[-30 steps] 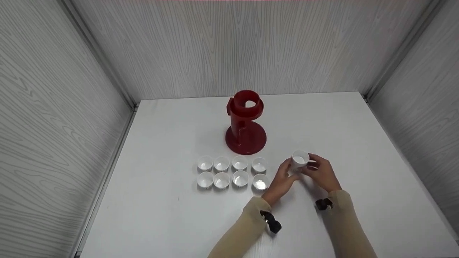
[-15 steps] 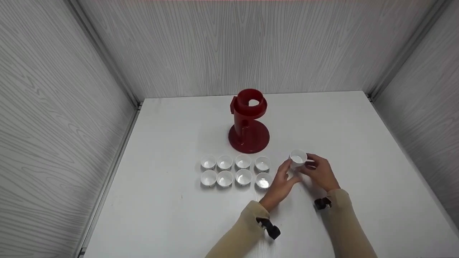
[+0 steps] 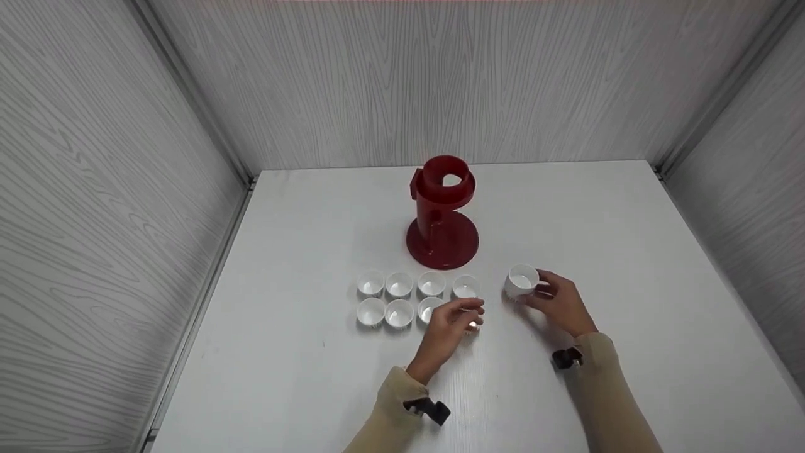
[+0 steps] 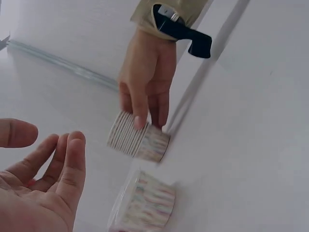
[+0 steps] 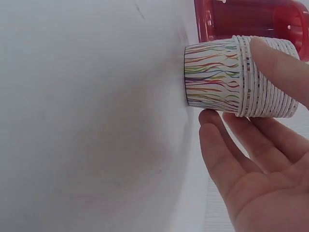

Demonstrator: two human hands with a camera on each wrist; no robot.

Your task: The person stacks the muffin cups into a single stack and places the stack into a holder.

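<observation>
My right hand [image 3: 539,292] grips a nested stack of white paper cups [image 3: 521,280] that stands on the white table [image 3: 302,251]. The right wrist view shows the stack [image 5: 239,79] with coloured stripes, pinched between a finger above and the fingers below. My left hand [image 3: 466,311] hovers over the near-right cup [image 3: 471,326] of a two-row group of single cups [image 3: 399,298], fingers relaxed and holding nothing. In the left wrist view my left hand [image 4: 50,145] is open, with the right hand [image 4: 145,116] on the stack [image 4: 137,141] beyond it.
A red cup dispenser [image 3: 444,214] with a round base stands just behind the rows of cups. Grey wood-grain walls [image 3: 94,189] enclose the table on the left, back and right. One loose cup [image 4: 145,205] lies near my left palm.
My left hand has let go of the stack and moved left to the near-right cup of the rows. The right hand stays on the stack.
</observation>
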